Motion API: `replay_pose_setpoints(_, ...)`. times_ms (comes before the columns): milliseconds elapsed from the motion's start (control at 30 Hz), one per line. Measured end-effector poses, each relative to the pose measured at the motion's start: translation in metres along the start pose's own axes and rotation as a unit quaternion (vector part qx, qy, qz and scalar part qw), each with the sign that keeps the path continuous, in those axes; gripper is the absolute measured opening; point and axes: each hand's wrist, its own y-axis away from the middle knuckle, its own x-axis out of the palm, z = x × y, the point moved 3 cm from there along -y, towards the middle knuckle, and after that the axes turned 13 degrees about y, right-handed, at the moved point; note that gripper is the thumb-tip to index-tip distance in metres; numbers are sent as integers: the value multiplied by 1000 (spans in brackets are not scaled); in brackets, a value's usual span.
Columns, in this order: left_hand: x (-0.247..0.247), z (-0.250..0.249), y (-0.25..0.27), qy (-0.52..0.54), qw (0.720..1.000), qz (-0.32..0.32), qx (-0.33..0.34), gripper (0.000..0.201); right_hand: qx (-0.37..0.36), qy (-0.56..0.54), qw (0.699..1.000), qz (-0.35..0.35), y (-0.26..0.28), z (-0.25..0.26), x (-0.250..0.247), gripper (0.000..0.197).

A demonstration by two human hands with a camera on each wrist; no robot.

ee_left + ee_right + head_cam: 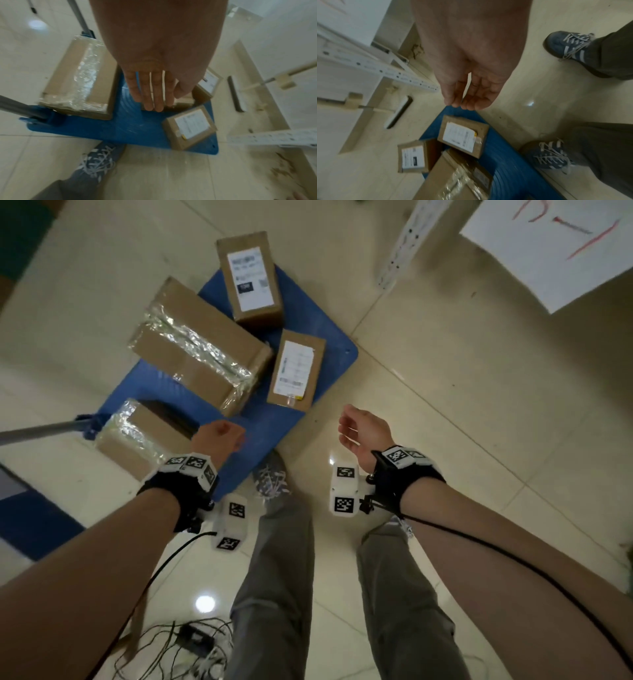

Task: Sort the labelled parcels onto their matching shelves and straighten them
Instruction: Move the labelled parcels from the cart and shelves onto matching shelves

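Several brown cardboard parcels lie on a blue trolley deck point(318, 337). A tall labelled parcel point(251, 278) stands at the far end, and a small labelled parcel point(296, 369) lies at the right. A big taped box point(198, 347) fills the middle, with another taped box point(137, 436) at the near left. My left hand point(222, 438) hangs above the deck's near edge, its fingers point(152, 92) straight and empty. To its right my right hand point(359, 428) hovers over the floor, its fingers point(471, 97) loosely curled around nothing. The small labelled parcel point(462, 135) lies just beyond it.
The trolley's grey handle point(41, 431) sticks out to the left. A white perforated shelf post point(407, 241) and a paper sign point(555, 244) with red writing are at the upper right. Tangled cables point(191, 642) lie on the tiled floor by my feet.
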Motion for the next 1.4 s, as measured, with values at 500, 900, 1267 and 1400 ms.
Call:
replay_pose_setpoints(500,-135,117,-61,43,953,-268,-136,59,53,227,959,160,-33,-46,194,34)
replay_pose_setpoints(900,-155,191,-103,227,913,-180,-288,89,57,415,874,247,-49,-98,284,70)
replay_pose_setpoints(1267,-156,159,-81,301,898,-200,-249,82,5,421,890,173,-45,-80,263,73)
replay_pose_setpoints(1400,-154,142,-71,287,903,-211,-239,102,6,371,911,179,-28,-59,244,55)
